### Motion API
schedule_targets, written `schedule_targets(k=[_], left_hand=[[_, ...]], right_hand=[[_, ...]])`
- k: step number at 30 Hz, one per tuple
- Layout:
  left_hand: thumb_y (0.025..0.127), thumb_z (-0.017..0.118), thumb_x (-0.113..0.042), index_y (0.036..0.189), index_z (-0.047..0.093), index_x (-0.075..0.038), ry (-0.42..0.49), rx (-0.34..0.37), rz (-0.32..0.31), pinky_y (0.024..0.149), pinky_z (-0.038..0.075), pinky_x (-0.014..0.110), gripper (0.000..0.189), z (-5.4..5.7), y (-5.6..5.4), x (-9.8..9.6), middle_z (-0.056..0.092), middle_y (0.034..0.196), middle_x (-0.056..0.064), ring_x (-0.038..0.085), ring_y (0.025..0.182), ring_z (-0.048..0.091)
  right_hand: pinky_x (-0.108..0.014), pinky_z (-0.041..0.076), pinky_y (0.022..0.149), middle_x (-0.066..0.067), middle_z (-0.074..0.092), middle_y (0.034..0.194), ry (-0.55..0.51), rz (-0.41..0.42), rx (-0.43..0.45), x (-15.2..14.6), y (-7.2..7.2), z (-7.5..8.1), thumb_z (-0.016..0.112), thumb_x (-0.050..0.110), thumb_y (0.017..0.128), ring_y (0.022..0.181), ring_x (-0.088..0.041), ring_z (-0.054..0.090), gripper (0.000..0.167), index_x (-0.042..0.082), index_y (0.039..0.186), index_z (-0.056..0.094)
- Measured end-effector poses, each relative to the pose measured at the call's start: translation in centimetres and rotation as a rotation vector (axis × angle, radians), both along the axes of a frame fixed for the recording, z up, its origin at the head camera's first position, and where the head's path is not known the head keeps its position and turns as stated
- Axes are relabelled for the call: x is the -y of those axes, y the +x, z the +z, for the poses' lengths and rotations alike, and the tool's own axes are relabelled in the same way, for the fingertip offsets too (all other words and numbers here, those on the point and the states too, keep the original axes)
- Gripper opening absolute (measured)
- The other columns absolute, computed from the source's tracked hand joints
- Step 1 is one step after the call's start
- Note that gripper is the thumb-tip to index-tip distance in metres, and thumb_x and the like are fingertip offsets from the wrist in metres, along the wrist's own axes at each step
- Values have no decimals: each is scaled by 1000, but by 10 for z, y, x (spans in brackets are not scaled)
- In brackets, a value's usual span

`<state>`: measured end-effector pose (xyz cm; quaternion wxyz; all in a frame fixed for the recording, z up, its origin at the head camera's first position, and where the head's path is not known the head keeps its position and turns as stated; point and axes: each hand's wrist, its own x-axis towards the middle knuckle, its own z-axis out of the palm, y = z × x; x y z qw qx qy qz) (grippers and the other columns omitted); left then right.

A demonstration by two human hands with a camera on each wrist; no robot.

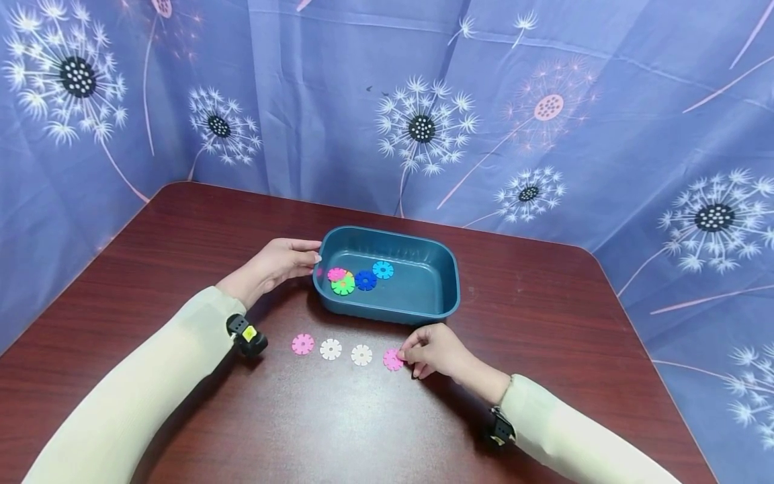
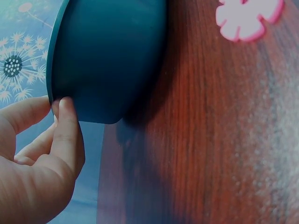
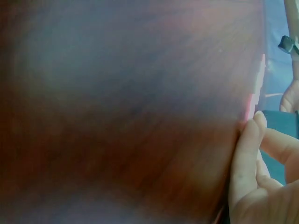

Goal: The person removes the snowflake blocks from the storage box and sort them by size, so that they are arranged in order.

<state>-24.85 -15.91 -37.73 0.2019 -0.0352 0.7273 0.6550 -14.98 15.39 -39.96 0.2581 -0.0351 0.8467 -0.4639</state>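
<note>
My left hand (image 1: 275, 267) pinches the left rim of a dark teal plastic basin (image 1: 417, 310), thumb and fingers on either side of the edge in the left wrist view. Just in front of the basin, my right hand (image 1: 437, 349) holds the edge of a pink notched disc (image 1: 392, 359) between thumb and fingertips, low over the table. To its left, in a row on the tabletop, lie a white notched disc (image 1: 361, 355), a second white disc (image 1: 330, 349) and another pink disc (image 1: 303, 344). The right wrist view shows the held disc only edge-on.
Inside the basin, toward its left, lie a pink disc (image 1: 336, 274), a green disc (image 1: 342, 285), a dark blue disc (image 1: 365, 280) and a light blue disc (image 1: 383, 269). The brown wooden table (image 1: 338, 430) meets a blue dandelion-print curtain (image 1: 338, 121) behind and at the sides.
</note>
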Motion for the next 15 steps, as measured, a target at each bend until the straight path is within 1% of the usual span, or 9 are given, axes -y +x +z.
schedule_targets(k=[2, 4, 7, 9, 12, 15], left_hand=[[103, 57, -6, 153, 43, 2, -2, 5, 4, 91, 60, 18, 53, -1, -1, 0, 50, 151, 30, 0, 89, 68], [103, 57, -6, 153, 43, 1, -4, 7, 5, 93, 60, 20, 53, -1, -1, -1, 51, 150, 29, 0, 89, 68], [103, 57, -7, 153, 43, 1, -7, 8, 3, 99, 58, 24, 53, -2, -2, 0, 51, 151, 29, 0, 90, 68], [103, 57, -7, 153, 43, 1, -8, 6, 2, 102, 56, 27, 53, -2, -2, 0, 51, 151, 28, 0, 90, 68], [103, 57, -7, 153, 43, 1, -9, 2, -1, 105, 54, 29, 53, -2, -1, 0, 51, 151, 28, 0, 90, 68], [103, 57, -7, 153, 43, 2, -11, -4, -3, 104, 54, 29, 53, -1, 0, 1, 50, 151, 29, 0, 90, 68]], right_hand=[[-28, 63, 57, -1, 66, 69, -23, 7, -3, -2, 2, 1, 75, 9, 91, 54, -6, 61, 19, -8, 99, 73], [-30, 65, 61, -4, 69, 73, -51, 19, -6, -4, 3, 3, 74, 9, 92, 58, -8, 63, 21, -9, 102, 72], [-33, 67, 68, -14, 75, 84, -98, 59, -26, -8, 6, 7, 71, 9, 93, 67, -9, 67, 25, -12, 106, 70], [-33, 67, 72, -21, 76, 91, -125, 97, -49, -11, 6, 11, 70, 9, 94, 71, -11, 70, 26, -13, 109, 68], [-31, 66, 75, -28, 74, 98, -138, 168, -106, -15, 4, 23, 68, 9, 96, 77, -13, 72, 27, -14, 112, 67], [-30, 66, 77, -31, 70, 102, -126, 215, -160, -16, 1, 41, 68, 9, 97, 82, -17, 72, 27, -12, 113, 67]])
